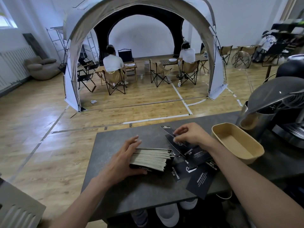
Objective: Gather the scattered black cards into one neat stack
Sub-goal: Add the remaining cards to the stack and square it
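Black cards lay fanned across the dark table, just right of the stack. The left hand braced the stack's left end, fingers straight, thumb along its near edge. The right hand pinched a far card between curled fingertips. To my eye that card wanted turning to match the stack before landing, then squaring against the braced hand; laid askew, it would worsen the slant the stack showed. The stack's long axis ran left to right. The loose ones pointed every way, the nearest running near-to-far, its corner at the table's near edge.
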The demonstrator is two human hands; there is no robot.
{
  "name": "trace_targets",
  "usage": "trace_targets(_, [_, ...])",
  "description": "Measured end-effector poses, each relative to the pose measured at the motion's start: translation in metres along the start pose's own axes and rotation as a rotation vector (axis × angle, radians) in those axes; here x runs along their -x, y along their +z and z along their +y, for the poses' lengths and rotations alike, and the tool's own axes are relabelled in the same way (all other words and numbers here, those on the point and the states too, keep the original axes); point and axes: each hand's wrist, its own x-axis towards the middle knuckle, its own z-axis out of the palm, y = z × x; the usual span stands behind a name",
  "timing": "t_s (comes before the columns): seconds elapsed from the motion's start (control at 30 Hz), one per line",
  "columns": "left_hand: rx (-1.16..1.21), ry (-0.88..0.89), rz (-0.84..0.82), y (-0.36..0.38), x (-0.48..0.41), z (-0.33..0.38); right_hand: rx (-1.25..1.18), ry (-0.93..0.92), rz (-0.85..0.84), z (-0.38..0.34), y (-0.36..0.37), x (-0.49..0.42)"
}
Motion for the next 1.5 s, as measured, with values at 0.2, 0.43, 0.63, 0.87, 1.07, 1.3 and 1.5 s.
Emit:
trace_targets(0.2, [0.037, -0.007, -0.036, -0.001, -0.005, 0.0, -0.011, -0.053, -0.467, -0.013, 0.032, 0.017])
trace_targets(0.43, [0.015, 0.001, -0.063, -0.001, -0.007, -0.001, 0.685, 0.023, 0.115, 0.012, 0.012, -0.003])
trace_targets(0.63, [0.036, -0.013, -0.057, -0.001, -0.01, -0.001, 0.319, 0.128, 0.079, 0.017, 0.008, -0.021])
trace_targets(0.87, [0.055, -0.03, -0.058, -0.002, -0.008, 0.001, -0.59, -0.067, 0.306, -0.005, 0.008, -0.003])
trace_targets(1.07, [0.057, -0.062, -0.048, -0.002, -0.01, 0.003, -0.597, -0.178, 0.08, 0.007, 0.056, 0.013])
trace_targets(1.3, [0.011, 0.013, -0.053, -0.001, -0.01, -0.002, -0.133, -0.168, 0.045, -0.003, 0.05, 0.013])
trace_targets(1.5, [0.018, 0.002, -0.028, -0.001, -0.013, 0.001, 0.611, 0.091, 0.065, 0.019, 0.006, -0.029])
